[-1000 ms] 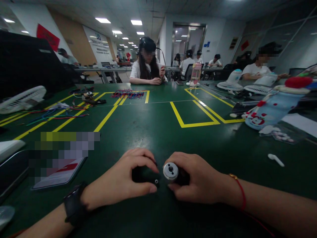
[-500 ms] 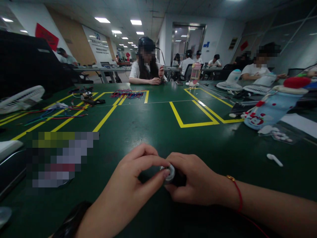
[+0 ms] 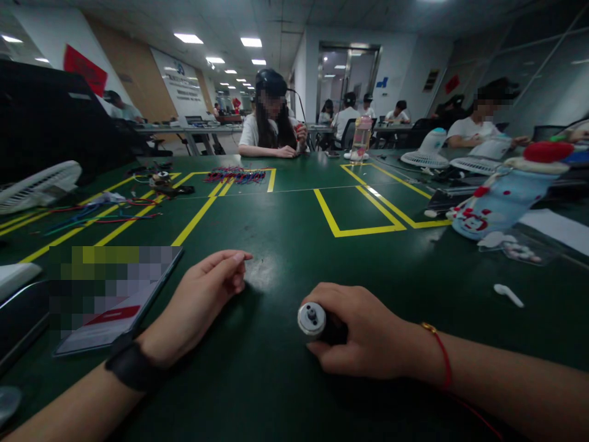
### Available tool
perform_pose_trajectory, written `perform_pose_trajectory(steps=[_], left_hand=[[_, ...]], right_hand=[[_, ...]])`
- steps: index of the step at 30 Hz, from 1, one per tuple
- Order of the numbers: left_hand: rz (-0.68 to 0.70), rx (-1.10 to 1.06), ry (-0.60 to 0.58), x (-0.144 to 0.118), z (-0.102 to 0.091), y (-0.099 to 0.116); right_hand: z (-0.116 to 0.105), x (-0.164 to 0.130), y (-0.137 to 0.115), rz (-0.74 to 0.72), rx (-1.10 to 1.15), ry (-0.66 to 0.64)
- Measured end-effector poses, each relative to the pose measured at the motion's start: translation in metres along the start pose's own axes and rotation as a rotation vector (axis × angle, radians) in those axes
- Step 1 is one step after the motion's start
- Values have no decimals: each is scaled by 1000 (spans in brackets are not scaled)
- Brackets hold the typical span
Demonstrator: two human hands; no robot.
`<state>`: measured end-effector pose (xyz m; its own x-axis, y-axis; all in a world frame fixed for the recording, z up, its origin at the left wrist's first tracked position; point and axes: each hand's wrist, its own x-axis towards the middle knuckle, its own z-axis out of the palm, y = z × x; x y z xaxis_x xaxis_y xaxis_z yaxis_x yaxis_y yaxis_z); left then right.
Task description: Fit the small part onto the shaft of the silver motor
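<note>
My right hand (image 3: 356, 328) is wrapped around a dark cylinder, its round silver end facing me. That end has a small central shaft and dark holes, so it looks like a small electric motor (image 3: 312, 319). Well to the left of it, my left hand (image 3: 214, 282) hovers over the green table (image 3: 271, 380) with thumb and index finger pinched together. Whether anything small sits in that pinch, I cannot tell. Near its fingertips is a tiny dark speck (image 3: 262, 261).
A phone-like slab (image 3: 115, 316) lies left of my left hand. Wires (image 3: 234, 175) and a fan (image 3: 41, 187) are farther left. On the right are a blue bottle (image 3: 504, 199), a small bag (image 3: 515, 247) and a white earbud (image 3: 508, 294). Opposite sits a person (image 3: 271, 129).
My left hand has come away from the motor's silver end and moved left and a little forward, uncovering the shaft. My right hand keeps its hold in about the same place.
</note>
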<state>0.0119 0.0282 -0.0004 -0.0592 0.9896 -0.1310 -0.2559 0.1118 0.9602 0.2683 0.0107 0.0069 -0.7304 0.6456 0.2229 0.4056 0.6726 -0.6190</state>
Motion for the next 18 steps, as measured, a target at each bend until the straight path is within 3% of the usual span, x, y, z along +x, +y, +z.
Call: perform_pose_trajectory(steps=[2,7,18], left_hand=[[-51,-148,25,8,-7,1],[-80,-215,30,11,-12,3],[15,-94,-3,8,-9,-2]], right_hand=[[-1,0,0,5,3,-6],[-2,0,-2,15,3,-18],[-1,0,-2,10,0,-8]])
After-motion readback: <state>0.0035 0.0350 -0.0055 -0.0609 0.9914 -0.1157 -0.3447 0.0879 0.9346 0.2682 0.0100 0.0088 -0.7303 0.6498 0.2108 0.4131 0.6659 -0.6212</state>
